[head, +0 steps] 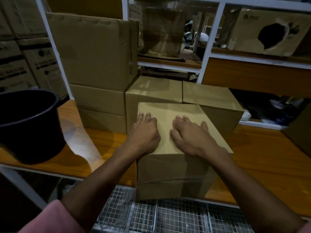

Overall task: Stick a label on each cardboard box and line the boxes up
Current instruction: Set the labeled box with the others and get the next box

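While the nearest cardboard box [175,175] sits on the table [262,158], the left hand [145,133] and right hand [190,137] press its top, fingers [178,119] straight and spread.

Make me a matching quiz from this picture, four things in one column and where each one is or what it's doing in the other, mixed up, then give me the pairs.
Column one:
1. left hand
2. right hand
3. black pot
4. torn box

Column two:
A. up on the shelf at the far right, with a ragged hole in its face
B. standing on the wooden table at the far left
C. lying flat, fingers spread, on the right part of the near box's top
D. resting on the left part of the near box's top, by its edge

Pairs: 1-D, 2-C, 3-B, 4-A
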